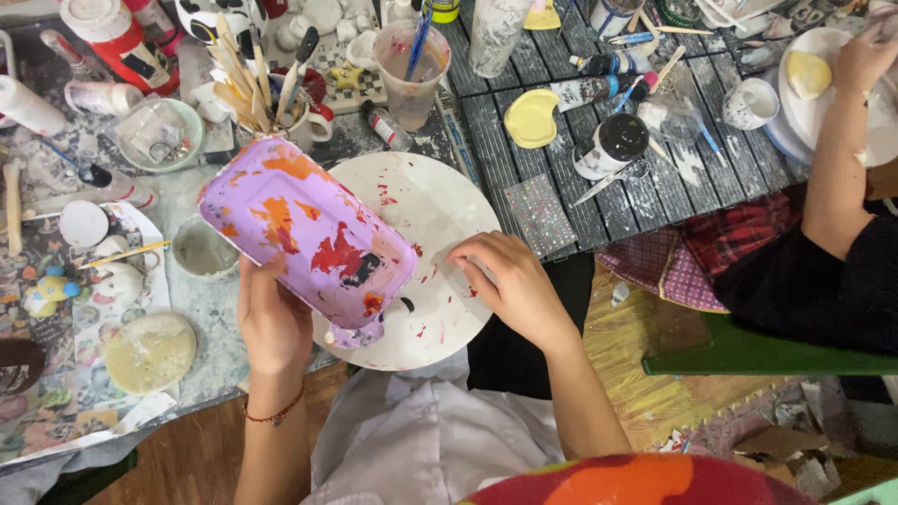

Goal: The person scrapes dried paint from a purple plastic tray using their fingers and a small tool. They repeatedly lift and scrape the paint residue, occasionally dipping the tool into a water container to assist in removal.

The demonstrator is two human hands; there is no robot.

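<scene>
Lilac rectangular ceramic dish (304, 232) with orange and red blotches sits clamped in the left hand (271, 318); right hand (510, 285), fingers loosely spread, presses the round white turntable (440, 201).

Soft, even indoor light is filling the frame from above, casting only faint shadows under the hands at centre, while mild glare is showing on the white turntable (440, 201) and wide-angle bending is stretching slightly blurred edges, especially lower right.
</scene>
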